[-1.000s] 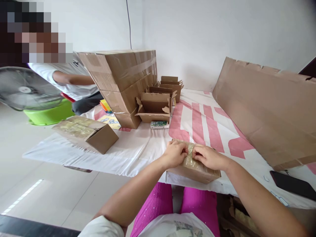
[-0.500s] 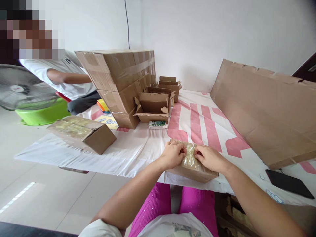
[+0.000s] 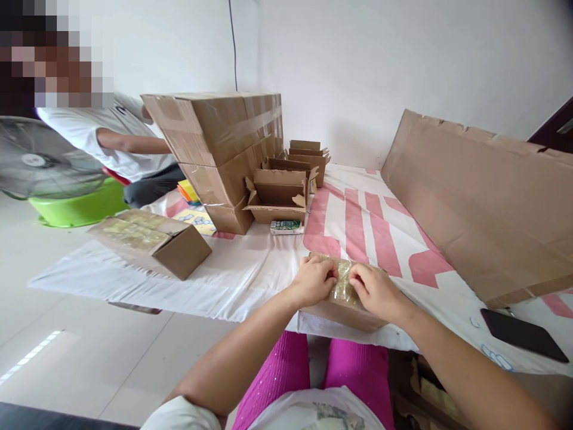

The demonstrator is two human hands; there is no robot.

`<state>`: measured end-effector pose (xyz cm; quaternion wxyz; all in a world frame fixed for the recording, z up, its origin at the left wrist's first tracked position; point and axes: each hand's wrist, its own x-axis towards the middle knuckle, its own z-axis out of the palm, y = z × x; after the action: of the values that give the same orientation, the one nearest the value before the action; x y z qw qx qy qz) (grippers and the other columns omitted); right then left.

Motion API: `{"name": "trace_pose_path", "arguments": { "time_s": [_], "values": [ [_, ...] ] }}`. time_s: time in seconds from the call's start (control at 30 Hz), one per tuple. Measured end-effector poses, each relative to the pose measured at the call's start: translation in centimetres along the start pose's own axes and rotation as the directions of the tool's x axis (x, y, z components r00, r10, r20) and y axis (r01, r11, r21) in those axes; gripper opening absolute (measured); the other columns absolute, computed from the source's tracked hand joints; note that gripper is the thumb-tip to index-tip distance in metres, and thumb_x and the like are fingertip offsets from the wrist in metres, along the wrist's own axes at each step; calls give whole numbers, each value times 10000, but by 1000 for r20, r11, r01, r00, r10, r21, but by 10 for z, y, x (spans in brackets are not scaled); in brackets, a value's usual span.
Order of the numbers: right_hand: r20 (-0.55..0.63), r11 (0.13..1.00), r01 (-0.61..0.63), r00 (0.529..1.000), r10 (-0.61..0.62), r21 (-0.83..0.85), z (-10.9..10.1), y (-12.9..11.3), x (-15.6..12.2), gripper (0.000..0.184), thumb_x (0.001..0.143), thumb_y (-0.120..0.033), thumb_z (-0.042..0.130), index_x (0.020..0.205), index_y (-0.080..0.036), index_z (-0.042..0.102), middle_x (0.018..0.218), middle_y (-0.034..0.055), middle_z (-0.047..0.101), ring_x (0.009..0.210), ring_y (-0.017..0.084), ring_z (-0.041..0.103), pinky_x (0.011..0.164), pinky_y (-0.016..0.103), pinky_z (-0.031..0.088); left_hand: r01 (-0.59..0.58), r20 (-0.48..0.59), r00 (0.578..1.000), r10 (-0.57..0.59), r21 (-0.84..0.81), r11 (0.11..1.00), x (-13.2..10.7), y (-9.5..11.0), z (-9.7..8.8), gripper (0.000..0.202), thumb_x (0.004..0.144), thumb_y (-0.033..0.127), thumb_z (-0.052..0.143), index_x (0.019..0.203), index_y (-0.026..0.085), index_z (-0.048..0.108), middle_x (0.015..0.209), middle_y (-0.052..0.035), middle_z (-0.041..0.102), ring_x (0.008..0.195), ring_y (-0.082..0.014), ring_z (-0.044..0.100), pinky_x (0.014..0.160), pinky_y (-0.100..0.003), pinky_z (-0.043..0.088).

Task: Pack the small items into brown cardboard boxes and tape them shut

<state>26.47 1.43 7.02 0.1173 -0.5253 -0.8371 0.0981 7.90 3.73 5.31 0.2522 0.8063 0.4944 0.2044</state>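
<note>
A small cardboard box (image 3: 341,310) with clear tape across its top lies on the white and pink sheet (image 3: 250,269) just in front of me. My left hand (image 3: 314,279) rests curled on the box's left side, fingertips pressing the taped seam. On the box's right side my right hand (image 3: 375,290) does the same, its fingers bent down onto the tape. The two hands' fingertips almost meet over the middle of the box top. Much of the box is hidden under them.
A taped box (image 3: 152,242) lies at the left. A tall stack of sealed cartons (image 3: 224,149) and several open small boxes (image 3: 280,194) stand behind. A large cardboard sheet (image 3: 483,203) leans at right, a black phone (image 3: 523,341) below it. Another person's arm (image 3: 128,142), a fan (image 3: 40,158) and green basin (image 3: 78,206) are at left.
My right hand has slid slightly leftward along the box top toward my left hand. The view shifted a little; the box stays in place.
</note>
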Motion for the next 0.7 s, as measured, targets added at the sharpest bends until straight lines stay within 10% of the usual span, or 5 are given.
{"name": "trace_pose_path", "arguments": {
  "time_s": [0.7],
  "values": [
    [230,983,182,956,-182,21,-28,2,-2,152,761,-95,565,763,-214,658,819,20,701,817,194,614,741,303,431,-24,-9,1000,24,18,1000,-2,-1,2,59,787,173,565,799,219,599,850,-5,662,974,-229,553,965,-435,324]
  ]
}}
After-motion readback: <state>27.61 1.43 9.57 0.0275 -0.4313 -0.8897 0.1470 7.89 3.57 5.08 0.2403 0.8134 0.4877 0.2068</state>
